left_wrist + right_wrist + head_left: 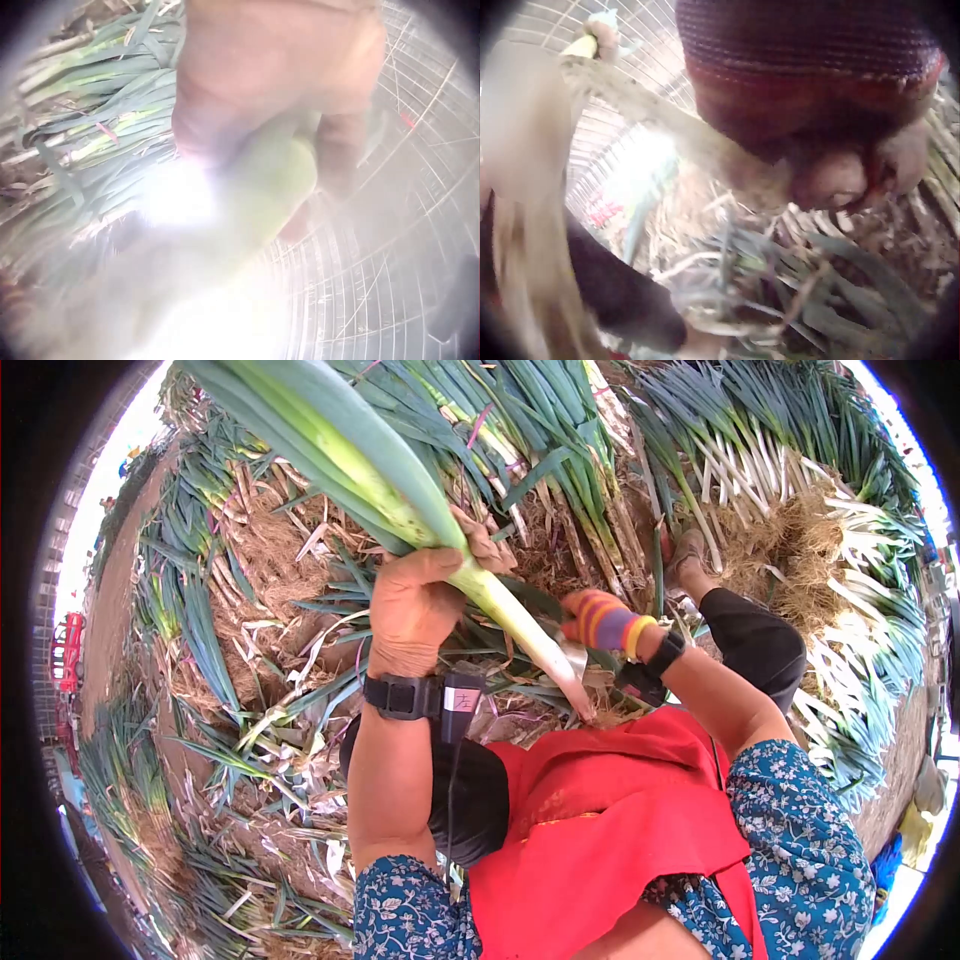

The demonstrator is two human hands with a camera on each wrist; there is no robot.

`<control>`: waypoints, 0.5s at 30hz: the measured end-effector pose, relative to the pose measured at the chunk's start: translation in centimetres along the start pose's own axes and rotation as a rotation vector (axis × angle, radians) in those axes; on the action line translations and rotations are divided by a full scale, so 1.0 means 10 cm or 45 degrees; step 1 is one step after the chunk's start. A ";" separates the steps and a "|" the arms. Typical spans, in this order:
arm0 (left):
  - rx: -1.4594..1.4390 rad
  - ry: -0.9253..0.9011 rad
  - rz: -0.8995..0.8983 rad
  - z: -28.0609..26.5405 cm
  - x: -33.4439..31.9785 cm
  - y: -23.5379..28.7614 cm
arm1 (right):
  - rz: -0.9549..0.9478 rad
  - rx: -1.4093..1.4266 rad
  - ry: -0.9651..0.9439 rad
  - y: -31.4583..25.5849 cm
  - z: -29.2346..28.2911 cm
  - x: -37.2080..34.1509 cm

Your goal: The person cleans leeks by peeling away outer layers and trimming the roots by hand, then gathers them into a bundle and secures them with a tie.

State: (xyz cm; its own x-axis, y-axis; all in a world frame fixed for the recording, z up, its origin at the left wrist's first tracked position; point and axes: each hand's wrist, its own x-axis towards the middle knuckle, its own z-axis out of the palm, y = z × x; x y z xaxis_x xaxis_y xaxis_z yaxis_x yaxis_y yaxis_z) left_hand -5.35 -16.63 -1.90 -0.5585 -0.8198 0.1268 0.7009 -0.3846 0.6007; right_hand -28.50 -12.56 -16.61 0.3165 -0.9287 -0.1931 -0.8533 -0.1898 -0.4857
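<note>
A large leek (pixel 505 605) slants across the head view, leaves up to the left, its white root end low by the red apron. My bare left hand (pixel 415 595) grips it where the leaves begin; the left wrist view is hazy, with the hand (pixel 277 75) wrapped round the pale green stalk (pixel 270 187). My right hand (pixel 605 622), in a striped glove with bare fingertips, is beside the lower stalk. In the right wrist view its curled fingers (pixel 840 180) pinch the end of a pale, brown-spotted strip of outer leaf (pixel 675 120), which stretches up toward my left hand.
Bundles of leeks (pixel 560 470) lie in front, and more white-stemmed leeks (pixel 750 460) are heaped at the right with tangled roots. Loose trimmed leaves (pixel 300 730) litter the ground at the left. A shoe (pixel 690 550) stands among the leeks.
</note>
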 end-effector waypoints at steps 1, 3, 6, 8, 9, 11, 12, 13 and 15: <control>-0.007 0.009 0.002 -0.03 -0.01 0.04 | 0.008 -0.004 -0.058 0.11 0.09 -0.15; -0.008 0.062 0.066 -0.11 -0.02 0.12 | 0.042 -0.035 -0.130 0.64 0.58 -0.47; 0.004 0.187 0.214 -0.19 -0.03 0.18 | 0.215 -0.459 -0.733 1.31 1.10 -1.07; 0.081 0.170 0.208 -0.32 -0.04 0.16 | 0.087 -0.534 -0.679 1.42 0.93 -1.27; 0.073 0.364 0.220 -0.34 -0.04 0.13 | 0.184 -0.558 -0.644 1.44 0.83 -1.24; 0.047 0.520 0.266 -0.42 -0.02 0.14 | 0.377 -0.612 -0.458 1.30 0.49 -1.00; 0.052 0.512 0.273 -0.43 0.01 0.15 | 0.460 -0.642 -0.311 1.21 0.32 -0.86; 0.118 0.674 0.336 -0.44 0.02 0.17 | 0.406 -0.382 -0.001 1.05 0.11 -0.76; 0.256 0.835 0.461 -0.54 0.03 0.19 | 0.118 0.307 0.460 0.49 -0.31 -0.59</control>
State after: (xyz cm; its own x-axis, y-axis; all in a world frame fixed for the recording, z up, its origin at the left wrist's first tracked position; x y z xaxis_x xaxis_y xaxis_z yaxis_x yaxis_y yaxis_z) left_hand -1.75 -19.88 -4.96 0.1110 -0.9874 -0.1130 0.6604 -0.0116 0.7508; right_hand -35.82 -9.02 -15.26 0.0418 -0.9982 0.0441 -0.7368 -0.0606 -0.6734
